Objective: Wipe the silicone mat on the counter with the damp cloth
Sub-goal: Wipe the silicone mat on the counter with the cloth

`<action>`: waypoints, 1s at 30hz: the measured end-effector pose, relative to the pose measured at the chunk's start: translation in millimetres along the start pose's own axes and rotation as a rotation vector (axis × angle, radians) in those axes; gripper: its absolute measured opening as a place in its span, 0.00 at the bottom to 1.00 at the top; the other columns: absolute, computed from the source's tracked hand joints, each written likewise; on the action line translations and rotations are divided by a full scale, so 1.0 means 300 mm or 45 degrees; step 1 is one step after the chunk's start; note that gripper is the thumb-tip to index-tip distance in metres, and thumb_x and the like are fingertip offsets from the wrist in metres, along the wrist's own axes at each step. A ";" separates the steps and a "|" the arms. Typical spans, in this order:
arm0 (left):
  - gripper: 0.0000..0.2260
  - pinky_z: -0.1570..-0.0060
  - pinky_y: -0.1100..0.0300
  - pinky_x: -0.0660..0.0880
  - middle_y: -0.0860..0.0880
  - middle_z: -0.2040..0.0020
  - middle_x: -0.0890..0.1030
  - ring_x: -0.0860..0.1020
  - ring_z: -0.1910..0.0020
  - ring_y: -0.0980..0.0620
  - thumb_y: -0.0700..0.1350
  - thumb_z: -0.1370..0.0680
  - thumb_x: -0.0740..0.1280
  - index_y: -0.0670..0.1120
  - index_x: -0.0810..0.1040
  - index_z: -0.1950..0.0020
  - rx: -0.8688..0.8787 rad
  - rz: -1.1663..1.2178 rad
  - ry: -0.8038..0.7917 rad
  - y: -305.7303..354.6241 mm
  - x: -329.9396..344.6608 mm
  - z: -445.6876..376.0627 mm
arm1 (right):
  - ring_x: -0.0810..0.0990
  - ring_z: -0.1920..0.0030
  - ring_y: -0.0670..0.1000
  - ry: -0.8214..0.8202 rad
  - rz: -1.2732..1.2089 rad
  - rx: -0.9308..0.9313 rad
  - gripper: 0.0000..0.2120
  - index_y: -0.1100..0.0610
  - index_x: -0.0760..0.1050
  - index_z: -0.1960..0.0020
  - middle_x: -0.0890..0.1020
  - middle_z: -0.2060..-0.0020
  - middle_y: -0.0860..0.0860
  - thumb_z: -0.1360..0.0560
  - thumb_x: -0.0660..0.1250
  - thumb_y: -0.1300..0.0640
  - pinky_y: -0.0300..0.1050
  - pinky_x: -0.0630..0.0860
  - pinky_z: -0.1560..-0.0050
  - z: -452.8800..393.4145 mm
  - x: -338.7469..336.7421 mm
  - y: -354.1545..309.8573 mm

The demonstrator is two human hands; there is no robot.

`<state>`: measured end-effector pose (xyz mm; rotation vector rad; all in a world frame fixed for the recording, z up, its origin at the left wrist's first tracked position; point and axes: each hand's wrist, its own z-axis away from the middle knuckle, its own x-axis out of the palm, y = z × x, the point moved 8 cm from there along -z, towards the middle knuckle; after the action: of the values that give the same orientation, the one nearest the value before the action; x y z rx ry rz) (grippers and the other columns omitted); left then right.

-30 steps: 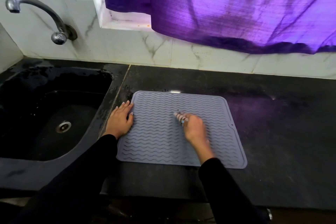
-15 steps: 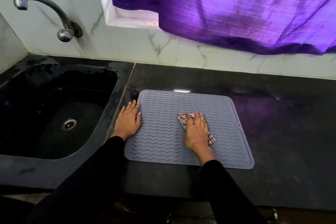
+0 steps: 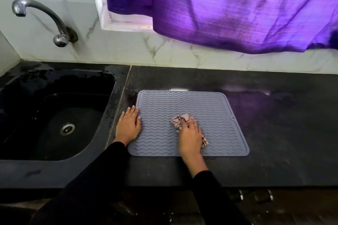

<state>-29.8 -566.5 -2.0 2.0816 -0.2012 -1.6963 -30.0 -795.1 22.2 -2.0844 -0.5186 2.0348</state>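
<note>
A grey silicone mat (image 3: 215,113) with wavy ridges lies flat on the black counter (image 3: 285,133). My right hand (image 3: 190,137) presses a pale pink cloth with dark lines (image 3: 180,120) onto the middle of the mat; the cloth sticks out ahead of my fingers and beside my palm. My left hand (image 3: 128,126) lies flat with fingers spread on the mat's left edge, partly on the counter, holding nothing.
A black sink (image 3: 54,115) with a metal drain lies left of the mat, under a chrome tap (image 3: 42,18) on the marble wall. A purple curtain (image 3: 228,9) hangs over the back of the counter. The counter's front edge runs just below the mat.
My right hand has slid toward me on the mat and flattened onto the cloth, which now shows more. The left hand stays on the mat's left edge.
</note>
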 end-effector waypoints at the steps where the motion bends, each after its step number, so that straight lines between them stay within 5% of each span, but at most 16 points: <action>1: 0.28 0.27 0.51 0.51 0.42 0.27 0.64 0.60 0.26 0.46 0.52 0.25 0.47 0.41 0.64 0.29 -0.004 0.016 0.005 -0.001 -0.004 0.001 | 0.65 0.28 0.59 0.070 0.094 -0.057 0.22 0.58 0.68 0.30 0.66 0.29 0.62 0.24 0.64 0.62 0.55 0.59 0.28 0.018 0.020 -0.013; 4: 0.26 0.27 0.50 0.54 0.41 0.28 0.66 0.62 0.27 0.45 0.51 0.25 0.48 0.40 0.66 0.30 -0.005 0.054 0.035 0.000 -0.012 0.006 | 0.75 0.35 0.61 0.174 0.108 -0.066 0.22 0.60 0.77 0.38 0.74 0.35 0.64 0.32 0.72 0.65 0.56 0.68 0.34 0.029 0.028 0.000; 8: 0.26 0.27 0.51 0.54 0.42 0.28 0.66 0.62 0.27 0.45 0.50 0.24 0.48 0.41 0.66 0.30 -0.009 0.055 0.060 0.001 -0.013 0.006 | 0.59 0.25 0.55 0.044 0.043 -0.065 0.24 0.54 0.63 0.26 0.61 0.25 0.57 0.21 0.56 0.66 0.46 0.53 0.25 -0.016 0.018 0.027; 13: 0.26 0.27 0.51 0.53 0.42 0.28 0.66 0.61 0.27 0.45 0.50 0.25 0.48 0.41 0.65 0.30 -0.015 0.039 0.031 0.004 -0.010 0.005 | 0.70 0.31 0.54 0.007 -0.046 0.028 0.26 0.49 0.68 0.29 0.69 0.29 0.52 0.25 0.64 0.65 0.46 0.65 0.31 -0.050 -0.030 0.035; 17: 0.22 0.27 0.52 0.50 0.42 0.27 0.63 0.59 0.26 0.45 0.45 0.21 0.50 0.41 0.62 0.28 0.007 0.047 -0.025 0.007 -0.013 0.007 | 0.81 0.48 0.48 -0.085 -0.357 0.187 0.14 0.52 0.79 0.40 0.84 0.49 0.53 0.25 0.67 0.59 0.38 0.73 0.52 -0.072 -0.105 0.056; 20: 0.22 0.27 0.52 0.50 0.42 0.26 0.62 0.58 0.26 0.44 0.44 0.21 0.50 0.40 0.61 0.27 0.047 0.042 -0.054 0.005 -0.011 0.026 | 0.79 0.58 0.46 -0.100 -0.844 0.406 0.06 0.56 0.80 0.58 0.80 0.65 0.52 0.24 0.66 0.60 0.36 0.70 0.64 -0.087 -0.161 0.090; 23: 0.27 0.27 0.52 0.51 0.41 0.26 0.62 0.59 0.26 0.44 0.48 0.25 0.45 0.40 0.61 0.27 0.065 0.025 -0.063 0.004 -0.009 0.043 | 0.80 0.49 0.57 0.093 -0.515 0.333 0.11 0.53 0.80 0.42 0.83 0.52 0.57 0.23 0.64 0.57 0.44 0.74 0.51 -0.062 -0.175 0.059; 25: 0.29 0.27 0.52 0.51 0.41 0.26 0.62 0.59 0.26 0.44 0.48 0.26 0.44 0.40 0.61 0.27 0.070 0.006 -0.067 0.005 -0.006 0.050 | 0.79 0.44 0.58 0.047 -0.325 0.202 0.15 0.50 0.74 0.36 0.81 0.43 0.58 0.21 0.61 0.55 0.46 0.74 0.45 0.002 -0.100 0.005; 28: 0.29 0.27 0.52 0.51 0.41 0.26 0.62 0.59 0.26 0.44 0.48 0.26 0.45 0.40 0.61 0.27 0.064 0.000 -0.070 0.003 -0.005 0.063 | 0.58 0.25 0.59 -0.110 0.127 0.003 0.23 0.57 0.59 0.25 0.58 0.25 0.62 0.20 0.54 0.64 0.49 0.53 0.25 0.117 0.032 -0.061; 30: 0.27 0.27 0.51 0.51 0.41 0.27 0.62 0.59 0.26 0.44 0.47 0.25 0.46 0.39 0.61 0.28 0.065 0.003 -0.063 0.003 -0.006 0.071 | 0.45 0.23 0.59 -0.049 0.247 -0.106 0.26 0.61 0.50 0.23 0.47 0.24 0.62 0.20 0.50 0.67 0.50 0.41 0.24 0.154 0.046 -0.085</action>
<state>-50.4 -571.9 -3.0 2.0764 -0.2645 -1.7596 -78.8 -771.6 16.6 -2.2262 -0.4293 2.1979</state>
